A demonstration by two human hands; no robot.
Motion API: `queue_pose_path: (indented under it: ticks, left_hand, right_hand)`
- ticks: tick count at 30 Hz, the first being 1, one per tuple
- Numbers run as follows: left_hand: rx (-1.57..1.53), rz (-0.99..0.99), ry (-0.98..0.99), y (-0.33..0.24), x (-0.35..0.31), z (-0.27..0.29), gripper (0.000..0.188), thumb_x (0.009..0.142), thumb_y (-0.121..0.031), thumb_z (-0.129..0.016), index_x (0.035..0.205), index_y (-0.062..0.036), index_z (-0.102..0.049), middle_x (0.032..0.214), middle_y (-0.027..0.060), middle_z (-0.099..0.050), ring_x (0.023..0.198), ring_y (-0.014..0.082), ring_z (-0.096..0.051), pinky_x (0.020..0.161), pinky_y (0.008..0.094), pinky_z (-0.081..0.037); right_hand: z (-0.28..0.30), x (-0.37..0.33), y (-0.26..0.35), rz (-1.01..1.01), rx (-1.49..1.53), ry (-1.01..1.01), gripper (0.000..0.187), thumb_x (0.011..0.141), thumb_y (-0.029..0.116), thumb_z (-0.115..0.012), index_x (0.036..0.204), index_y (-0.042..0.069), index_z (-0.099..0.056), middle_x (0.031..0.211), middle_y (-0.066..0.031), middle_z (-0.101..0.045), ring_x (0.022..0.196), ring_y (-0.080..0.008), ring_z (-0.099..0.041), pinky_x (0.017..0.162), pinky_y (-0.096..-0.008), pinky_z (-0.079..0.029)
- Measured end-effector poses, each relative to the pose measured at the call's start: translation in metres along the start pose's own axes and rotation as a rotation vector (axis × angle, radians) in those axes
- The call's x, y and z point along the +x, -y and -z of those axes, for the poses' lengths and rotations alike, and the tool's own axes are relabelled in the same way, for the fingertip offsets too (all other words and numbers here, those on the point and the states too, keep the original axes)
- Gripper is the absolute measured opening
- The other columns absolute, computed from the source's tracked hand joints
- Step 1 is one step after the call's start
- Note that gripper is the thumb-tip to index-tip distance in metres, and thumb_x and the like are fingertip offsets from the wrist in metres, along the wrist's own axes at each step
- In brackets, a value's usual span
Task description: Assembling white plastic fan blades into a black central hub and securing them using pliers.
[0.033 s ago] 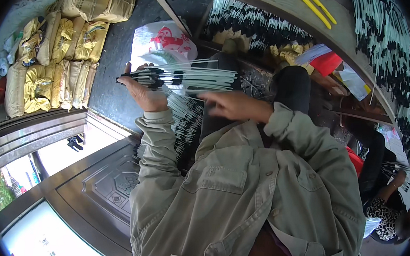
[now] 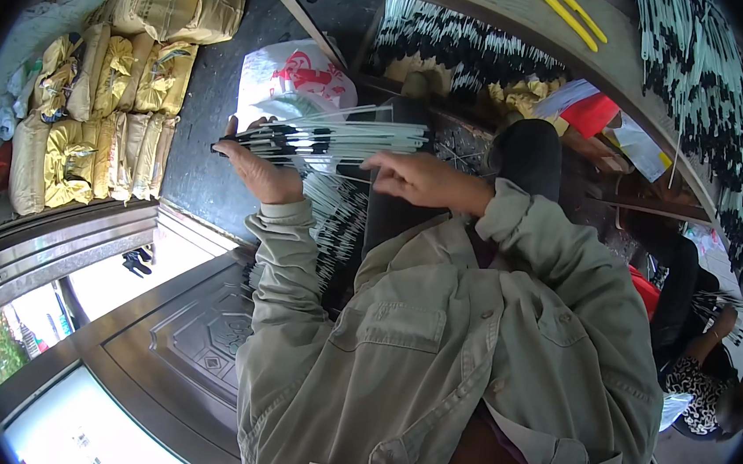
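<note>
A bundle of thin pale rods with black parts (image 2: 349, 133) lies level in front of me. My left hand (image 2: 262, 174) is closed round its black left end, the thumb below and the fingers partly hidden behind. At the bundle's lower right side is my right hand (image 2: 420, 181), fingers bent. A single thin rod, slightly apart from the others, runs to its fingertips and seems pinched there. Below the bundle, more pale and black rods (image 2: 337, 216) lie in a pile beside my leg.
Yellow-handled pliers (image 2: 572, 15) rest on a wooden bench (image 2: 489, 4). Many similar rods (image 2: 709, 111) hang over its right part, others (image 2: 468, 42) lie beneath. A white plastic bag (image 2: 301, 76) stands beyond the bundle. Tan sacks (image 2: 148, 62) are stacked left. Another person (image 2: 698, 384) sits at right.
My right hand, smeared by motion a moment before, now shows sharply, its fingers slightly higher and more bent. The left hand and the bundle have hardly moved.
</note>
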State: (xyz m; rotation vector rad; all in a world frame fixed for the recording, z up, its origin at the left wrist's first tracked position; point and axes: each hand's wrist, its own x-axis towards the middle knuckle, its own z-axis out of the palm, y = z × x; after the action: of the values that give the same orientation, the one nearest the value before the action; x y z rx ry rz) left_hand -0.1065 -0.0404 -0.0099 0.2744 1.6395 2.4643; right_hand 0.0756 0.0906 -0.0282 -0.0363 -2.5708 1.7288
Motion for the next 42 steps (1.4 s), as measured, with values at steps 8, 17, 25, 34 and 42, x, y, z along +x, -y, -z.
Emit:
queue_pose_path:
  ticks: [8,17,25,34,42]
  left_hand:
    - [-0.61,0.341,0.064,0.019,0.005,0.063,0.06,0.08,-0.059,-0.05,0.105,-0.0042,-0.051,0.094,0.0077,-0.059,0.089,0.0249,-0.056,0.08,0.0427,-0.048]
    - [-0.774,0.857,0.261,0.123,-0.065,0.063,0.054,0.082,-0.044,-0.052,0.116,-0.0019,-0.048,0.111,0.0137,-0.051,0.104,0.0269,-0.049,0.09,0.0449,-0.041]
    - [-1.077,0.799,0.235,0.152,-0.12,0.066,0.045,0.09,-0.037,-0.042,0.116,-0.0003,-0.047,0.112,0.0136,-0.052,0.105,0.0209,-0.051,0.093,0.0366,-0.041]
    - [0.127,0.45,0.352,0.037,-0.086,0.024,0.067,0.091,-0.047,-0.037,0.134,0.0033,-0.023,0.126,0.0216,-0.043,0.115,0.0303,-0.046,0.097,0.0404,-0.036]
    - [-0.014,0.422,0.677,-0.019,-0.111,-0.034,0.042,0.071,-0.013,-0.072,0.101,0.0068,-0.049,0.111,0.0169,-0.052,0.091,0.0147,-0.053,0.08,0.0261,-0.042]
  right_hand:
    - [0.07,-0.093,0.05,-0.244,0.196,0.051,0.021,0.082,0.023,-0.062,0.084,0.003,-0.058,0.068,-0.006,-0.061,0.061,-0.0162,-0.061,0.054,-0.0265,-0.045]
    - [0.042,-0.025,0.03,0.375,-0.122,-0.326,0.072,0.068,0.039,-0.07,0.127,0.009,-0.042,0.135,-0.0114,-0.034,0.125,-0.0282,-0.031,0.101,-0.0414,-0.024]
    - [0.043,-0.019,0.07,0.57,-0.236,-0.347,0.028,0.078,0.014,-0.054,0.104,0.004,-0.061,0.091,-0.0094,-0.06,0.077,-0.0247,-0.059,0.064,-0.0328,-0.046]
    - [0.052,-0.049,0.067,0.267,0.049,-0.336,0.034,0.062,0.002,-0.07,0.095,0.002,-0.06,0.086,-0.0084,-0.06,0.064,-0.0242,-0.058,0.053,-0.0304,-0.043]
    - [0.052,-0.043,0.056,0.208,0.447,-0.262,0.028,0.083,0.022,-0.062,0.085,-0.005,-0.055,0.072,-0.0077,-0.054,0.055,-0.0143,-0.047,0.051,-0.028,-0.037]
